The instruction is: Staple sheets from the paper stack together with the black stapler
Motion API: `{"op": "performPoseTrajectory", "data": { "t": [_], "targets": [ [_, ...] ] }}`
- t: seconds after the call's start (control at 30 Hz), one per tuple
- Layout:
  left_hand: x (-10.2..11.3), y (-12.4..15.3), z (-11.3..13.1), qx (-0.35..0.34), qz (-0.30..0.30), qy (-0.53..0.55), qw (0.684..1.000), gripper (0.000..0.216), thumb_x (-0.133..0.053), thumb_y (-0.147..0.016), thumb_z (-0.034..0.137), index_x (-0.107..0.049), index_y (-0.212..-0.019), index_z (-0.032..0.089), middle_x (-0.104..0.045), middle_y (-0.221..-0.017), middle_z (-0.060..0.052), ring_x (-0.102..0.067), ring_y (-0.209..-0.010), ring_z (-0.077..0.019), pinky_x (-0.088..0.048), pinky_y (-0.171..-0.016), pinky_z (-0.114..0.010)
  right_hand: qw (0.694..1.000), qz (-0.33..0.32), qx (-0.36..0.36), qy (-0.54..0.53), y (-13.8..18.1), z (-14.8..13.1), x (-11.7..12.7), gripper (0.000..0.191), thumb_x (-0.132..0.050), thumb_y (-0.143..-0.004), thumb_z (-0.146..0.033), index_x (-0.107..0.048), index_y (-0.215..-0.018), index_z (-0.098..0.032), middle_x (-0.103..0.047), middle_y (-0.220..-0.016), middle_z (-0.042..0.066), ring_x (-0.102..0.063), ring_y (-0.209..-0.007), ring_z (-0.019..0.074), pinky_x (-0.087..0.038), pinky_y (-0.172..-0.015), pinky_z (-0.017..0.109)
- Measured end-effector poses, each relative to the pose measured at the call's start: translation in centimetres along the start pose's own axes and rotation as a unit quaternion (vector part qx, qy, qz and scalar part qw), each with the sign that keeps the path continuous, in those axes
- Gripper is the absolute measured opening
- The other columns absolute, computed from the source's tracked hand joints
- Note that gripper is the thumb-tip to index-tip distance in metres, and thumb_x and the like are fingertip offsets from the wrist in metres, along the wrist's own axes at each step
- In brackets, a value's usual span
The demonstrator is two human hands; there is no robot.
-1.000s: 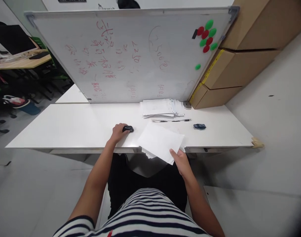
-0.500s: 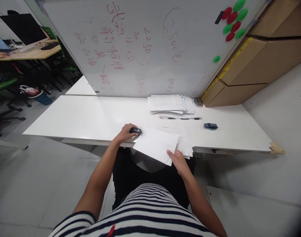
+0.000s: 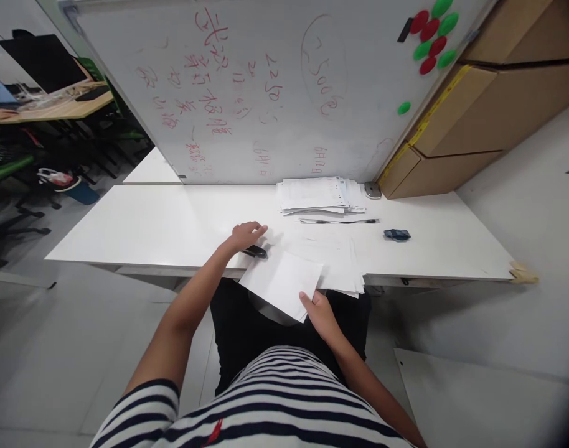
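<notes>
My right hand [image 3: 320, 311] pinches the near right corner of some white paper sheets [image 3: 282, 283], thumb on top. Their far left part lies by a black stapler [image 3: 255, 251] at the table's front edge, and the near part hangs over the edge. Just beyond the stapler, my left hand [image 3: 248, 235] is off it, fingers stretched out and holding nothing. To the right, partly beneath the held sheets, more loose white sheets [image 3: 343, 267] lie on the table.
The white table [image 3: 172, 218] backs onto a whiteboard [image 3: 284, 124]. A paper stack [image 3: 312, 194], a thin pen-like item [image 3: 338, 221] and a small dark blue object [image 3: 397, 234] lie farther back. Cardboard boxes [image 3: 452, 168] stand at the right. Another person's hand [image 3: 2, 114] rests on a desk far left.
My left hand has let go of the stapler and risen slightly away from it. My right hand has drawn the sheets to the left and toward me.
</notes>
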State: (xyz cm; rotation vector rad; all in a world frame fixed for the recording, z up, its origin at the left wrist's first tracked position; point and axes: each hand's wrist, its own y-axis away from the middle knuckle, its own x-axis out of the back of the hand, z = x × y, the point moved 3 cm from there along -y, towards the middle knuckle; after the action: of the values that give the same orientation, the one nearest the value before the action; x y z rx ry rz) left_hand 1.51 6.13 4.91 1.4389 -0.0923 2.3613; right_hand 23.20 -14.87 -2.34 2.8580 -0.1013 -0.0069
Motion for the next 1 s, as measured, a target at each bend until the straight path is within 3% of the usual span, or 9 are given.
{"op": "performPoseTrajectory", "data": {
  "t": [0.1,0.2,0.27,0.4,0.5,0.6,0.67,0.77,1.0],
  "targets": [
    [-2.5,-0.5,1.5,-0.041,0.136,-0.083,0.986,0.051,-0.039,-0.09,0.055,-0.06,-0.122,0.022,-0.059,-0.129,-0.013,-0.042,-0.129,-0.0333,-0.013,-0.113,-0.056,1.0,-0.007,0.001,0.007,0.3,-0.3,-0.1,0.042,-0.058,-0.083,-0.052,-0.07,-0.102,-0.016,-0.073,-0.1,0.009,-0.066,-0.094,0.0275,-0.05,-0.087,0.042],
    [-4.5,-0.2,2.4,-0.118,0.17,-0.126,0.97,0.055,-0.044,-0.089,0.051,-0.049,-0.136,0.022,-0.046,-0.143,-0.012,-0.024,-0.142,-0.0318,0.002,-0.115,-0.055,1.0,-0.004,0.007,0.026,0.2,-0.9,-0.1,0.041,-0.057,-0.083,-0.052,-0.07,-0.097,-0.016,-0.073,-0.095,0.008,-0.066,-0.091,0.0266,-0.05,-0.085,0.04],
    [-4.6,-0.1,2.2,-0.122,0.17,-0.129,0.969,0.055,-0.045,-0.089,0.05,-0.048,-0.136,0.022,-0.045,-0.145,-0.011,-0.022,-0.143,-0.0317,0.003,-0.115,-0.055,0.999,-0.003,0.009,0.049,0.1,-1.3,-0.1,0.042,-0.056,-0.083,-0.053,-0.071,-0.093,-0.015,-0.073,-0.092,0.008,-0.065,-0.087,0.0266,-0.051,-0.081,0.039],
    [-3.0,-0.2,1.0,-0.073,0.172,-0.029,0.982,0.048,-0.04,-0.092,0.049,-0.053,-0.129,0.023,-0.055,-0.135,-0.008,-0.037,-0.135,-0.0269,-0.023,-0.114,-0.045,0.998,-0.004,0.011,0.068,0.1,-1.7,-0.4,0.042,-0.055,-0.083,-0.052,-0.07,-0.09,-0.014,-0.073,-0.09,0.009,-0.065,-0.084,0.0269,-0.05,-0.077,0.039],
    [-1.8,0.6,-0.6,-0.002,0.278,0.108,0.955,0.049,-0.024,-0.097,0.046,-0.05,-0.128,0.019,-0.061,-0.125,-0.01,-0.053,-0.119,-0.0207,-0.04,-0.1,-0.036,0.999,0.002,0.016,0.033,0.5,-1.8,-0.5,0.039,-0.057,-0.083,-0.051,-0.069,-0.095,-0.015,-0.073,-0.095,0.009,-0.065,-0.092,0.027,-0.049,-0.085,0.04],
    [-1.9,2.1,-2.0,0.022,0.366,0.137,0.92,0.049,-0.024,-0.097,0.045,-0.055,-0.12,0.016,-0.064,-0.117,-0.011,-0.057,-0.112,-0.0199,-0.042,-0.096,-0.034,0.998,0.044,0.038,-0.017,0.9,-1.8,-0.3,0.041,-0.06,-0.083,-0.048,-0.063,-0.111,-0.019,-0.07,-0.112,0.008,-0.063,-0.103,0.0251,-0.047,-0.094,0.039],
    [-2.7,2.7,-2.6,0.034,0.325,0.132,0.936,0.049,-0.027,-0.095,0.048,-0.065,-0.099,0.018,-0.069,-0.102,-0.009,-0.061,-0.101,-0.0203,-0.044,-0.091,-0.033,0.995,0.07,0.048,-0.043,1.0,-2.1,0.0,0.047,-0.06,-0.083,-0.047,-0.057,-0.121,-0.02,-0.066,-0.12,0.008,-0.062,-0.108,0.0238,-0.045,-0.097,0.039],
    [-3.7,3.0,-3.2,0.078,0.249,0.156,0.953,0.054,-0.027,-0.093,0.052,-0.064,-0.07,0.02,-0.069,-0.076,-0.005,-0.063,-0.079,-0.0186,-0.047,-0.076,-0.031,0.995,0.068,0.043,-0.059,1.4,-3.2,0.9,0.051,-0.06,-0.084,-0.048,-0.055,-0.126,-0.019,-0.066,-0.121,0.009,-0.061,-0.11,0.0246,-0.046,-0.097,0.04],
    [-3.5,2.7,-3.5,0.095,0.259,0.165,0.947,0.053,-0.032,-0.091,0.052,-0.063,-0.064,0.021,-0.069,-0.071,-0.003,-0.063,-0.075,-0.018,-0.045,-0.071,-0.029,0.983,0.166,0.066,0.05,3.3,-7.9,6.8,0.045,-0.061,-0.081,-0.054,-0.066,-0.11,-0.02,-0.071,-0.109,0.008,-0.064,-0.099,0.0283,-0.049,-0.084,0.037]
  ]
}}
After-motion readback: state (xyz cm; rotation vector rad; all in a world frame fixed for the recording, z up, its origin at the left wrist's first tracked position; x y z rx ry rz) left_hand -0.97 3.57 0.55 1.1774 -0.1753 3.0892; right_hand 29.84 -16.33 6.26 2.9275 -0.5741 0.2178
